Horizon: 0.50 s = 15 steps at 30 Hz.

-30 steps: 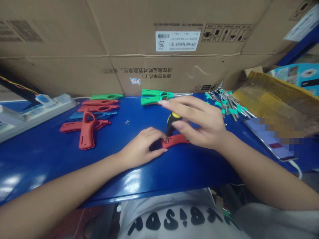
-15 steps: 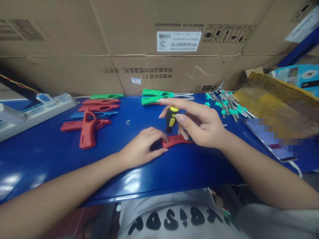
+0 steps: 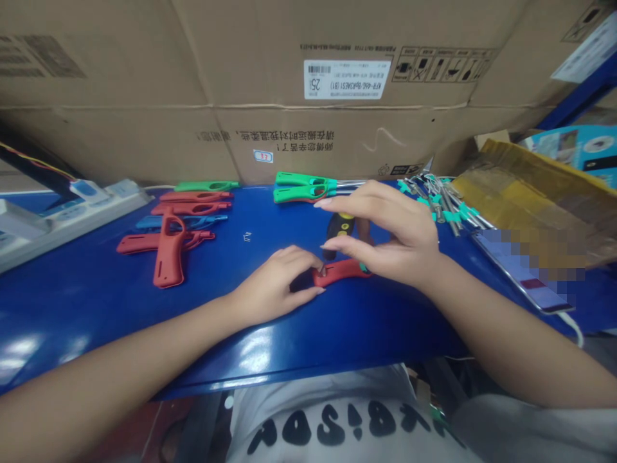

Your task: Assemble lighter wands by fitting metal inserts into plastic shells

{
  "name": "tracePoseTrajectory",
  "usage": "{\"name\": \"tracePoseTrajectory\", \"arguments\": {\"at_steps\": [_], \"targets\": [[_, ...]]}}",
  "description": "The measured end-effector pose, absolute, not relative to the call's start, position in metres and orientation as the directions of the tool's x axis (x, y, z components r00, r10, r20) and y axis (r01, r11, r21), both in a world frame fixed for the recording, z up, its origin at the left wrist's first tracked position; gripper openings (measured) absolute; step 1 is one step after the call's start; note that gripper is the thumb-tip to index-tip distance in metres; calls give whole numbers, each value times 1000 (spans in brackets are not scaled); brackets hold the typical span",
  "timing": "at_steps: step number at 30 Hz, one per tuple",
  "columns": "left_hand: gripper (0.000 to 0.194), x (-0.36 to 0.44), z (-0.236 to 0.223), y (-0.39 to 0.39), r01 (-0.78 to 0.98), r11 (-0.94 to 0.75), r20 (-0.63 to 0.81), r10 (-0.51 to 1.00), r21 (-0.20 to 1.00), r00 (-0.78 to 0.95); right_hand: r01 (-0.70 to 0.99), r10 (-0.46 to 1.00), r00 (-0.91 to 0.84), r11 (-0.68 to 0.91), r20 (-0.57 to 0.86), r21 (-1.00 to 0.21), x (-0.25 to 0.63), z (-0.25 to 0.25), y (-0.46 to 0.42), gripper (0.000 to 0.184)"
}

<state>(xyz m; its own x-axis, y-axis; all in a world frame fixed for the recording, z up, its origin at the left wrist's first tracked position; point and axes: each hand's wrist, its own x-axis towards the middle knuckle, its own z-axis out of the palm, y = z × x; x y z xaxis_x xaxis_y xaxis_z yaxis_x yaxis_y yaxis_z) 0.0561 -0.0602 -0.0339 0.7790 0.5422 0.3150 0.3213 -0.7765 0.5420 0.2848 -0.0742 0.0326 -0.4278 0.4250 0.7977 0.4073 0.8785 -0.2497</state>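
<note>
1. At far left I see a white plastic power strip point(image 3: 108, 204) on the glossy blue counter point(image 3: 231, 366).
2. Next comes a pile of plastic shells point(image 3: 169, 257), red, blue and green, smooth and pistol-shaped with looped ends; one red shell lies crosswise on top.
3. Just right of these lie tiny metal bits point(image 3: 247, 236).
4. My left hand point(image 3: 276, 283) has bent fingers pressed onto the left end of a red handle point(image 3: 340, 273), the thumb close along its near side.
5. Behind, on creased brown cardboard point(image 3: 159, 128), I read inverted "请在搬运时对我温柔些" and, on a white label point(image 3: 347, 79), "KFR-46G/BpR3AES1 (B1)" and "25".
6. A black-and-yellow driver point(image 3: 340, 226) leans above the red handle. My right hand point(image 3: 398, 238) has thumb and index finger spread wide around it; with the other fingers mostly hidden, I cannot tell how firmly they grip. The handle lies flat beneath these fingers, its right end partly covered.
7. Farther right are shiny metal rods point(image 3: 443, 204) with teal plastic pieces, then a phone point(image 3: 518, 267), partly pixelated, beside a tape-covered carton point(image 3: 540, 199).
</note>
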Motion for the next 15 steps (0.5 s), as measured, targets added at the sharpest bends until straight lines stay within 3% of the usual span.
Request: {"name": "tracePoseTrajectory", "arguments": {"at_steps": [2, 8, 15], "targets": [[21, 56, -34, -60, 319, -774, 312, 542, 547, 780, 402, 395, -463, 891, 794, -209, 285, 34, -75, 33], [20, 56, -34, -60, 331, -768, 291, 546, 547, 785, 304, 502, -504, 865, 703, -400, 279, 37, -81, 32], [21, 57, -34, -60, 338, -776, 312, 551, 532, 774, 374, 430, -435, 885, 791, -276, 275, 31, -80, 30]]}}
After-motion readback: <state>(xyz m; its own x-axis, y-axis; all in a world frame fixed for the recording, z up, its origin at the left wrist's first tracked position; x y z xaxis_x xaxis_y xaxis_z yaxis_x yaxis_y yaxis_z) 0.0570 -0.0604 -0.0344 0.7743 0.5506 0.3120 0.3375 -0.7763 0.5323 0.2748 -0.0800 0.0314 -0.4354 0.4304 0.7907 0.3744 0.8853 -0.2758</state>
